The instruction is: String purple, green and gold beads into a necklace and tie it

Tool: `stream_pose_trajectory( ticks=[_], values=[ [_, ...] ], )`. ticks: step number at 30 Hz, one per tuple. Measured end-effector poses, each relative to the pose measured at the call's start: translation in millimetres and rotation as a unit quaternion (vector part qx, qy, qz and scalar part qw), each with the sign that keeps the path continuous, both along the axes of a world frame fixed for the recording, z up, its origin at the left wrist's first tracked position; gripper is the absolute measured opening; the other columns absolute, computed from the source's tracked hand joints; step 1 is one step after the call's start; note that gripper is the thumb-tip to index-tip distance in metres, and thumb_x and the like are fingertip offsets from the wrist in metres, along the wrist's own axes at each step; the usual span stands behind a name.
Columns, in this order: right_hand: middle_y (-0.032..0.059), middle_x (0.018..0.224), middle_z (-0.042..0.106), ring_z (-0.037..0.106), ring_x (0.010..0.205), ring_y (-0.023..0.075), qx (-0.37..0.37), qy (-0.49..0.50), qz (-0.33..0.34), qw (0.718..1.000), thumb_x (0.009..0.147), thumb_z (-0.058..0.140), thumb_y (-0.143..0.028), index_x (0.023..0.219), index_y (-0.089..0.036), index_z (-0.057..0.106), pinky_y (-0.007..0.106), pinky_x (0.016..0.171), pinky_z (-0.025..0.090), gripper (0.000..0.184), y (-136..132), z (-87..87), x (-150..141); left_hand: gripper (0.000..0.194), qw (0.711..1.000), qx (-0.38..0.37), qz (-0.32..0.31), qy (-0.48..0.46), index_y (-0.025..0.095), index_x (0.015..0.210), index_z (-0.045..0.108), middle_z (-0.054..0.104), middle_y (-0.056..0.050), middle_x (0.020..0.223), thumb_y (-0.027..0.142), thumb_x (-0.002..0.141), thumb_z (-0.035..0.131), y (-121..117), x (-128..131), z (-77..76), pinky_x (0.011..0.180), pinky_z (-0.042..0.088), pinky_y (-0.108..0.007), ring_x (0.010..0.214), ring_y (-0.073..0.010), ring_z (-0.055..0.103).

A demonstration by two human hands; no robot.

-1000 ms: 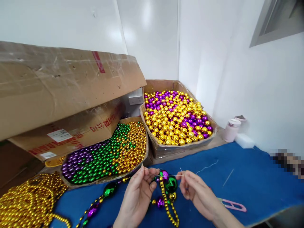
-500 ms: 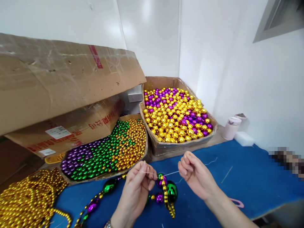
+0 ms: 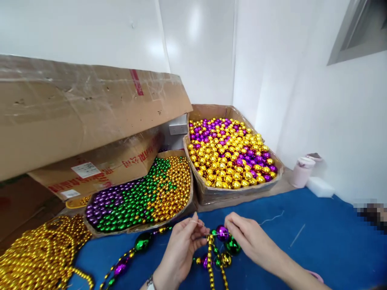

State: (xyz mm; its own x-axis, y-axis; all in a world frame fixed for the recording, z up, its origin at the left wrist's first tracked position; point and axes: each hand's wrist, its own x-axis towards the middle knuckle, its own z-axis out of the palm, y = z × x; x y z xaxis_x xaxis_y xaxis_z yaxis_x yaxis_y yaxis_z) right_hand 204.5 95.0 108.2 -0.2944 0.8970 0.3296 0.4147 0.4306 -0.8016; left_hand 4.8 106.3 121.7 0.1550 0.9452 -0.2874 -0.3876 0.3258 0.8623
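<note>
My left hand (image 3: 185,250) is closed in a pinch on a thin pale string (image 3: 217,234), whose loose end pokes up above the fingers. My right hand (image 3: 246,237) pinches the same string at its fingertips, right beside a shiny purple bead (image 3: 223,233). Between the hands hang a large green bead (image 3: 232,245), a gold bead (image 3: 226,259) and a strand of small gold beads (image 3: 211,262). To the left, a beaded necklace section with a dark green oval bead (image 3: 143,241) runs across the blue cloth (image 3: 272,257). My right fingertips partly hide the string.
One cardboard box (image 3: 238,191) holds gold and purple balls; another (image 3: 139,227) holds small purple, green and gold beads. Gold bead strands (image 3: 39,249) are heaped at left. A pink container (image 3: 303,172), a white block (image 3: 320,187) and a pink handle (image 3: 316,276) lie rightward.
My right hand has come down and closer to the left, up against the purple bead. The gold strand now hangs as two lengths. The camera view has shifted slightly.
</note>
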Motion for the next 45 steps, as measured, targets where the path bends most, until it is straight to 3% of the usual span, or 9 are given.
stream_pose_trajectory(
  ticks=[4, 9, 14, 19, 22, 29, 32, 38, 45],
  values=[
    [0.0071, 0.081, 0.059, 0.052, 0.077, 0.0229, 0.182, -0.337, -0.061, 0.922, 0.091, 0.046, -0.017, 0.100, -0.018, 0.061, 0.035, 0.069, 0.040, 0.018, 1.2, -7.4, -8.8, 0.024, 0.999, 0.018, -0.037, 0.009, 0.011, 0.091, 0.067, 0.068, -0.013, 0.092, 0.029, 0.076, 0.071, -2.6, -9.0, 0.7, 0.077, 0.050, -0.030, 0.086, -0.0196, 0.063],
    [0.0079, 0.078, 0.056, 0.049, 0.077, 0.0233, 0.199, -0.368, -0.081, 0.905, 0.088, 0.054, -0.021, 0.074, -0.016, 0.061, 0.036, 0.070, 0.041, 0.016, 2.2, -8.7, -12.2, 0.030, 0.983, 0.093, -0.068, 0.141, 0.016, 0.109, 0.064, 0.063, -0.015, 0.114, 0.024, 0.081, 0.063, -9.6, -15.3, -10.5, 0.090, 0.045, -0.039, 0.109, -0.0270, 0.056],
    [0.0062, 0.079, 0.052, 0.045, 0.078, 0.0208, 0.214, -0.360, -0.072, 0.905, 0.090, 0.050, -0.023, 0.076, -0.017, 0.058, 0.034, 0.071, 0.039, 0.018, -0.4, -0.6, -10.5, 0.025, 0.777, 0.400, -0.056, 0.483, 0.020, 0.106, 0.067, 0.065, -0.013, 0.106, 0.022, 0.085, 0.055, 3.9, -24.8, -20.0, 0.093, 0.040, -0.039, 0.101, -0.0271, 0.056],
    [0.0041, 0.077, 0.050, 0.044, 0.077, 0.0187, 0.211, -0.332, -0.077, 0.916, 0.093, 0.045, -0.026, 0.070, -0.017, 0.053, 0.032, 0.070, 0.037, 0.026, 0.2, -2.4, -4.2, 0.023, 0.654, 0.424, -0.111, 0.617, 0.019, 0.075, 0.064, 0.059, -0.007, 0.074, 0.024, 0.089, 0.046, 10.0, -38.5, -9.5, 0.067, 0.043, -0.035, 0.071, -0.0231, 0.055],
    [0.0033, 0.074, 0.049, 0.045, 0.075, 0.0172, 0.191, -0.317, -0.081, 0.926, 0.094, 0.044, -0.026, 0.068, -0.017, 0.052, 0.030, 0.069, 0.037, 0.028, 0.3, -9.4, -2.3, 0.022, 0.704, 0.390, -0.130, 0.579, 0.019, 0.077, 0.061, 0.058, -0.007, 0.083, 0.029, 0.089, 0.047, 0.6, -46.9, 4.0, 0.073, 0.042, -0.035, 0.081, -0.0229, 0.055],
    [0.0044, 0.077, 0.050, 0.046, 0.077, 0.0175, 0.157, -0.283, -0.080, 0.943, 0.094, 0.043, -0.026, 0.071, -0.017, 0.052, 0.030, 0.070, 0.038, 0.027, -2.7, -16.2, -11.7, 0.020, 0.953, 0.218, -0.177, 0.114, 0.019, 0.069, 0.055, 0.056, -0.008, 0.122, 0.028, 0.085, 0.053, -12.7, -44.0, 6.5, 0.097, 0.036, -0.039, 0.116, -0.0262, 0.048],
    [0.0043, 0.077, 0.049, 0.046, 0.077, 0.0174, 0.155, -0.270, -0.082, 0.947, 0.095, 0.043, -0.025, 0.071, -0.017, 0.052, 0.030, 0.070, 0.038, 0.027, -4.8, -15.4, -10.1, 0.017, 0.957, 0.246, -0.078, 0.132, 0.019, 0.073, 0.060, 0.061, -0.008, 0.111, 0.031, 0.085, 0.055, -1.3, -34.2, 1.5, 0.090, 0.040, -0.036, 0.106, -0.0245, 0.053],
    [0.0044, 0.077, 0.048, 0.046, 0.076, 0.0171, 0.148, -0.251, -0.081, 0.953, 0.094, 0.042, -0.023, 0.072, -0.016, 0.054, 0.030, 0.070, 0.039, 0.025, -10.2, -18.8, -4.0, 0.019, 0.816, 0.347, 0.040, 0.461, 0.020, 0.075, 0.065, 0.059, -0.001, 0.064, 0.037, 0.081, 0.060, 19.6, -37.3, -1.0, 0.061, 0.038, -0.027, 0.062, -0.0164, 0.053],
    [0.0042, 0.077, 0.048, 0.046, 0.076, 0.0168, 0.149, -0.238, -0.073, 0.957, 0.094, 0.043, -0.024, 0.069, -0.016, 0.052, 0.029, 0.068, 0.039, 0.027, -17.1, -28.4, -20.3, 0.025, 0.984, 0.146, 0.061, 0.084, 0.020, 0.082, 0.048, 0.069, -0.005, 0.080, 0.042, 0.082, 0.059, 10.4, -8.7, -13.7, 0.072, 0.050, -0.033, 0.075, -0.0199, 0.066]
  ],
)
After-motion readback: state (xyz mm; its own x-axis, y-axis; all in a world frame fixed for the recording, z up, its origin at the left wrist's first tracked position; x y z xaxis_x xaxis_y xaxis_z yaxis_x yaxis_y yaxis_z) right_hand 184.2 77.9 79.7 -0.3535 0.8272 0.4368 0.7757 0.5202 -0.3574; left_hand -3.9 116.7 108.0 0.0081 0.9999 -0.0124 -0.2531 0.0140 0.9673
